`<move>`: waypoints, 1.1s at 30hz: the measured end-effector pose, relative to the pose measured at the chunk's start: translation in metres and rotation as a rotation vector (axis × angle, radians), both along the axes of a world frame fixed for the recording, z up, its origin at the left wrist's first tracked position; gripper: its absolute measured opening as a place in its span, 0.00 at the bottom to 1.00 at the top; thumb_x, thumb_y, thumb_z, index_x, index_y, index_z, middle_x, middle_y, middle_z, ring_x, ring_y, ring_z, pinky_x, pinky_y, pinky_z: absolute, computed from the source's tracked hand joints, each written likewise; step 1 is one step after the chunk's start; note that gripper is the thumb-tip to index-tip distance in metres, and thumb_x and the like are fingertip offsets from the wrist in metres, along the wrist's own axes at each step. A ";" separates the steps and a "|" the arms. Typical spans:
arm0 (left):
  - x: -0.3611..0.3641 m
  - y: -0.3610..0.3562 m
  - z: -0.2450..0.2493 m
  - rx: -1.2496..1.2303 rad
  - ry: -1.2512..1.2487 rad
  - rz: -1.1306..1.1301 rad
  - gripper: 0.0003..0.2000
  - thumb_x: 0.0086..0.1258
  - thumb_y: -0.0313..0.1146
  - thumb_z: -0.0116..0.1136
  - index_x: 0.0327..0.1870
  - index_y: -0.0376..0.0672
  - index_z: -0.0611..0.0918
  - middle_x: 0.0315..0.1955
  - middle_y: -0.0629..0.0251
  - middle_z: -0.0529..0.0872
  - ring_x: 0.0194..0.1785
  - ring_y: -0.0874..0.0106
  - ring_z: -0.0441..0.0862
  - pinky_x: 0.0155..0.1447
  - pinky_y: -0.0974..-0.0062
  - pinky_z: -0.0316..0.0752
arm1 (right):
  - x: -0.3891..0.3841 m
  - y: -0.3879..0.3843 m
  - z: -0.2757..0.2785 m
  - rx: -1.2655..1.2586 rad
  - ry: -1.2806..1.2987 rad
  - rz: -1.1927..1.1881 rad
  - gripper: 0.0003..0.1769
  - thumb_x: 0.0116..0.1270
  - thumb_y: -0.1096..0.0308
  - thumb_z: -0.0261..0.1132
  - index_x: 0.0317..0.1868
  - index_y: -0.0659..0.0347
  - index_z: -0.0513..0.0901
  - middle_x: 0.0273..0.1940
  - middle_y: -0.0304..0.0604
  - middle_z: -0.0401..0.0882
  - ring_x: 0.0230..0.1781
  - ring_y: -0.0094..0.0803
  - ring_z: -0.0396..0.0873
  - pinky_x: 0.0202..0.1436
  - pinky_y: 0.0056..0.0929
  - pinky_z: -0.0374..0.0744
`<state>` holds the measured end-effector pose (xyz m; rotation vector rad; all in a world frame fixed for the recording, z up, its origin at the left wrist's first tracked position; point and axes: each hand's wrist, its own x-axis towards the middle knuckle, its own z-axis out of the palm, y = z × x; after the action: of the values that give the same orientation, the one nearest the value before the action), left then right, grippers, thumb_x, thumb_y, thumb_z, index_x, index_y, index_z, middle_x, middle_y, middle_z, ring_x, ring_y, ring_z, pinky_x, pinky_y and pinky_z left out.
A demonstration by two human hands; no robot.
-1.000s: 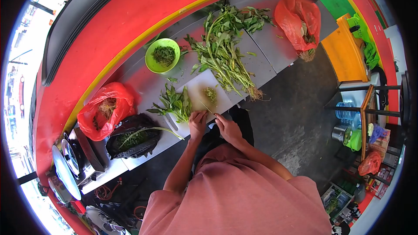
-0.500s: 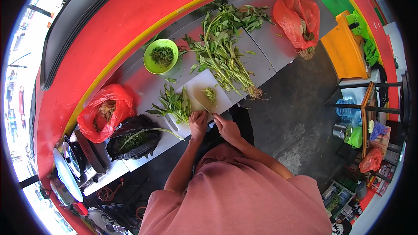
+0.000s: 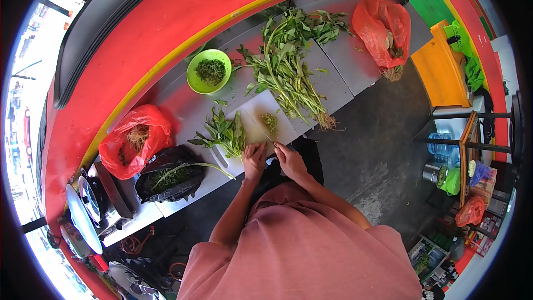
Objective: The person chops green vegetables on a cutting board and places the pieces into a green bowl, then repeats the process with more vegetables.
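My left hand (image 3: 254, 159) is closed on the stems of a bunch of leafy greens (image 3: 225, 135) at the near edge of a white cutting board (image 3: 288, 131). The leaves spread to the left over the board. Close beside it on the right, my right hand (image 3: 290, 162) is wrapped round a knife (image 3: 270, 138), its thin blade reaching up across the board. Small chopped green pieces (image 3: 270, 123) lie just right of the blade. The stem ends under my left fingers are hidden.
Behind the board stands a green bowl (image 3: 197, 84) with chopped greens. A heap of long-stemmed greens (image 3: 288, 72) lies to the right. Red plastic bags (image 3: 161, 119) and a black bag (image 3: 191, 180) sit on the left; another red bag (image 3: 369, 19) is at far right.
The camera view has shifted slightly. Both hands stay at the board's near edge, the right one moving only a little; the grips look the same.
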<state>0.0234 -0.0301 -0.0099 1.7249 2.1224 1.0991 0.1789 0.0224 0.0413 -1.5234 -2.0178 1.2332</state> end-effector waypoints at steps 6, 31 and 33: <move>0.000 0.001 0.002 0.051 -0.006 -0.010 0.11 0.64 0.26 0.69 0.48 0.43 0.90 0.37 0.66 0.84 0.42 0.63 0.82 0.46 0.63 0.72 | 0.007 -0.008 0.005 -0.095 -0.014 0.013 0.20 0.80 0.55 0.58 0.63 0.56 0.82 0.39 0.59 0.87 0.41 0.57 0.86 0.41 0.49 0.84; 0.006 0.007 0.009 0.000 0.094 0.014 0.09 0.64 0.26 0.68 0.45 0.41 0.88 0.38 0.63 0.84 0.43 0.61 0.82 0.47 0.62 0.71 | 0.002 0.000 -0.011 0.175 -0.202 0.153 0.20 0.79 0.53 0.58 0.68 0.41 0.78 0.28 0.54 0.85 0.26 0.56 0.85 0.28 0.52 0.82; 0.007 0.007 0.010 -0.006 0.084 0.016 0.09 0.65 0.26 0.68 0.45 0.41 0.87 0.38 0.63 0.84 0.42 0.61 0.82 0.47 0.61 0.71 | -0.007 0.005 -0.020 0.288 -0.273 0.205 0.21 0.80 0.51 0.55 0.69 0.42 0.77 0.26 0.52 0.85 0.27 0.54 0.85 0.30 0.52 0.83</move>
<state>0.0308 -0.0230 -0.0002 1.7846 2.1900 1.0403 0.1723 0.0271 0.0209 -1.4347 -2.4547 0.7852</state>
